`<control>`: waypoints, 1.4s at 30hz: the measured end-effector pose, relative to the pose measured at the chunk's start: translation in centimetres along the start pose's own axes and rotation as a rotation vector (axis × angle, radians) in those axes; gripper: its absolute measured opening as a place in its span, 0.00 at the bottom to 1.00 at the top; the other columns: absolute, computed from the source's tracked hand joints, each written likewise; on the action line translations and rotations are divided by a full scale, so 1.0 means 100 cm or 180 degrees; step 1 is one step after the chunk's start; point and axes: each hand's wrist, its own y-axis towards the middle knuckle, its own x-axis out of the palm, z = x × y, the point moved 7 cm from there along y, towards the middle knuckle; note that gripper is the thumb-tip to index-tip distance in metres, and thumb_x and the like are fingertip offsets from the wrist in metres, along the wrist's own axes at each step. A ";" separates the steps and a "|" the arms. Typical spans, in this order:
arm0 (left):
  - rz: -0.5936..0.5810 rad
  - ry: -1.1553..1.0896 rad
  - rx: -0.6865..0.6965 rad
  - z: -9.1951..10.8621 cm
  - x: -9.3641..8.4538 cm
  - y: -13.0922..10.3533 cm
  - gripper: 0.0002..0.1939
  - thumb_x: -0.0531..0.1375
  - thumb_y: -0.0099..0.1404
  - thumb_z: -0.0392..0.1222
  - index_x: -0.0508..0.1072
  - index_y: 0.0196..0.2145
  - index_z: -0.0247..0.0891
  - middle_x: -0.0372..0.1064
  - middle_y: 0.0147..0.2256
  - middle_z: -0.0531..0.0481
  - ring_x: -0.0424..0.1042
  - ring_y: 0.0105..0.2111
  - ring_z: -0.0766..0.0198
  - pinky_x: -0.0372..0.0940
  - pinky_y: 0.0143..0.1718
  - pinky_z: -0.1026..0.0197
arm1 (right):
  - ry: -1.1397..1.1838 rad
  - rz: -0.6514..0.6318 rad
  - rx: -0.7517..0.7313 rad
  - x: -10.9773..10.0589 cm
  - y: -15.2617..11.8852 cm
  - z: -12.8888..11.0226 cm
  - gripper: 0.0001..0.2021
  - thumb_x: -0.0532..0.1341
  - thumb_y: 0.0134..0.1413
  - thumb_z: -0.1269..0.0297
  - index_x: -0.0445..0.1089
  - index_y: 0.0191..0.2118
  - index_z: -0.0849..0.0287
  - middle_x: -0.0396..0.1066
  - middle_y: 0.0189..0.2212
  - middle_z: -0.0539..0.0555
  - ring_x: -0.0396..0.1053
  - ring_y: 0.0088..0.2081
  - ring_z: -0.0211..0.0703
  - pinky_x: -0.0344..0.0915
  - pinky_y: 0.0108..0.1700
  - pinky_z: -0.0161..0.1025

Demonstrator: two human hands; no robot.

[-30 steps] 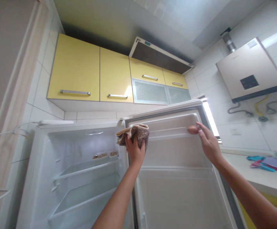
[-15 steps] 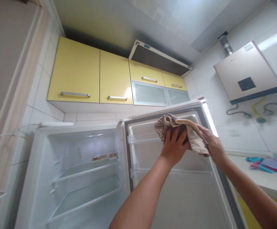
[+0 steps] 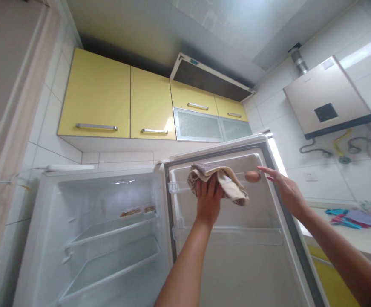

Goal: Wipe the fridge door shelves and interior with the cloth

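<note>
My left hand (image 3: pixel 208 202) grips a folded brown-and-cream cloth (image 3: pixel 233 189) in front of the upper shelf of the open fridge door (image 3: pixel 230 273). The cloth hangs out toward the right. A brown egg (image 3: pixel 252 176) shows at the right part of that door shelf, just right of the cloth. My right hand (image 3: pixel 284 189) is beside the door's right edge, fingers apart and pointing left, with the fingertips close to the egg; whether they touch it I cannot tell. Nothing is held in this hand.
The open fridge (image 3: pixel 115 170) on the left has glass shelves and small food packs (image 3: pixel 130 212). Yellow cabinets (image 3: pixel 97 94) hang above. A water heater (image 3: pixel 329 98) is on the right wall. Coloured cloths (image 3: pixel 360 217) lie on the counter (image 3: pixel 364 243) at right.
My left hand and the cloth have moved left along the door. My right hand has parted from the cloth and its fingers are spread. The egg has come into view.
</note>
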 end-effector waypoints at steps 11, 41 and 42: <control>0.1622 -0.2115 -0.3899 -0.079 -0.032 -0.046 0.22 0.57 0.61 0.39 0.70 0.53 0.39 0.59 0.67 0.34 0.46 0.72 0.47 0.40 0.73 0.45 | 0.0520 0.0080 0.0195 0.003 -0.007 -0.011 0.27 0.50 0.65 0.38 0.75 0.54 0.46 0.75 0.58 0.52 0.68 0.62 0.56 0.62 0.64 0.59; 0.1805 -0.4536 -0.6161 -0.029 0.006 -0.019 0.17 0.55 0.69 0.57 0.69 0.50 0.49 0.73 0.55 0.47 0.75 0.53 0.55 0.75 0.46 0.48 | 0.0280 0.0169 0.0175 0.003 -0.010 -0.020 0.28 0.50 0.65 0.39 0.73 0.57 0.50 0.74 0.58 0.55 0.71 0.59 0.55 0.63 0.64 0.58; 0.1730 -0.4608 -0.6161 -0.010 0.011 -0.015 0.17 0.56 0.69 0.58 0.69 0.50 0.48 0.73 0.55 0.46 0.75 0.53 0.55 0.76 0.45 0.49 | 0.0265 0.0180 0.0191 0.003 -0.010 -0.019 0.28 0.50 0.65 0.39 0.74 0.57 0.51 0.74 0.58 0.55 0.71 0.59 0.55 0.63 0.64 0.58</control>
